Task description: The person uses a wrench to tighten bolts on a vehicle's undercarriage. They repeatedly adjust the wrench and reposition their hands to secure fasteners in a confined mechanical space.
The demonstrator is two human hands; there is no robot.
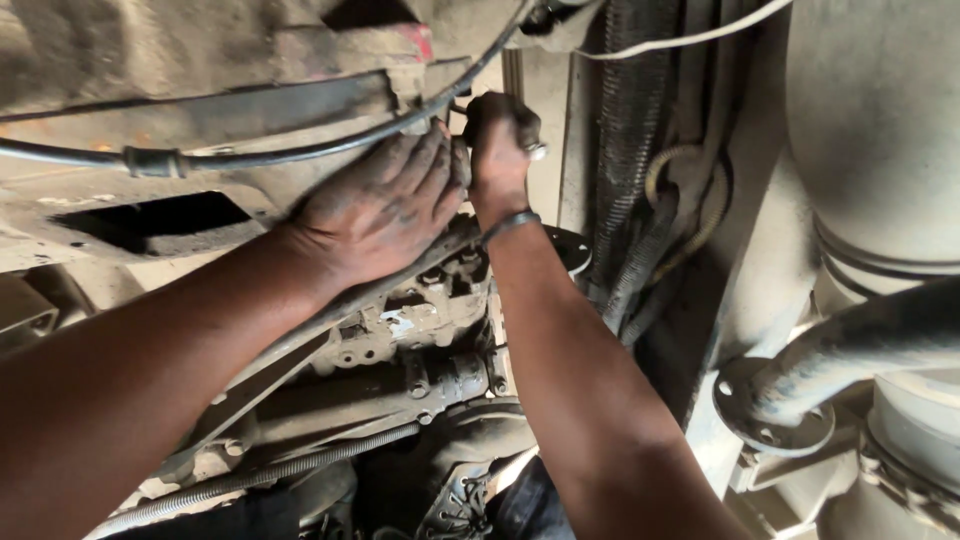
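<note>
- No package, sign or screen appears anywhere in this view of the vehicle's underside.
- No label is legible as such; a small red patch [420, 42] on the dusty metal near the top edge, above the hands, may be paint or a tag, and which it is cannot be told.

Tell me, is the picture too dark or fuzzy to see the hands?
In the head view the left hand and right hand are sharp and evenly lit; the big pipe at right looks pale and washed out; the gap in the underbody is black shadow.
</note>
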